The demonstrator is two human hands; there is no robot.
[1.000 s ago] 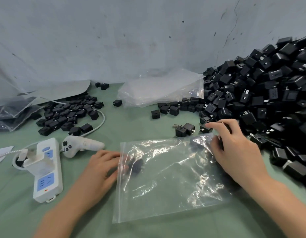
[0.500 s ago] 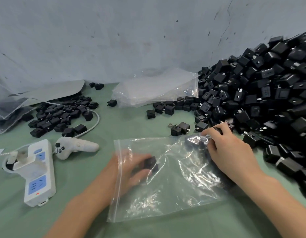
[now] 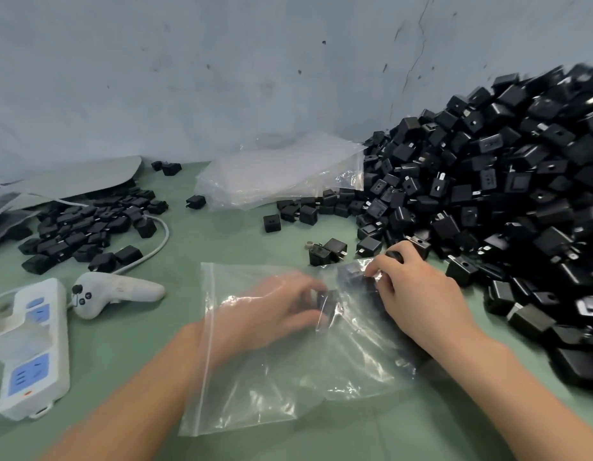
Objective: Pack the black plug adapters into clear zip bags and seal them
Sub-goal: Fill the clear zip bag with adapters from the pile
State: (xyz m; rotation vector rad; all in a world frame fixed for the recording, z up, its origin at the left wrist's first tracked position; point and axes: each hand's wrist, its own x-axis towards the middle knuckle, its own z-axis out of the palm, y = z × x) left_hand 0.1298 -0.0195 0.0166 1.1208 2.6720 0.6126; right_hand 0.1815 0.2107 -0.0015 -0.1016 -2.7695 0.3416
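Note:
A clear zip bag [image 3: 288, 387] lies flat on the green table in front of me. My left hand [image 3: 265, 314] is inside it, seen through the plastic, and its fingertips pinch a black plug adapter [image 3: 326, 302]. My right hand [image 3: 421, 294] grips the bag's crumpled far right corner with curled fingers. It sits at the foot of a large heap of black plug adapters [image 3: 488, 194] on the right. Something dark shows inside the bag under the right fingers, but it is blurred.
A stack of empty clear bags [image 3: 278, 174] lies at the back by the wall. A smaller pile of adapters [image 3: 85, 227] lies on the left, two loose adapters [image 3: 328, 251] just beyond the bag. A white power strip [image 3: 32, 347] and white controller [image 3: 115, 292] sit front left.
My left hand has gone from the bag's left mouth deep into the bag, carrying the adapter rightwards. My right hand has kept its hold on the far corner.

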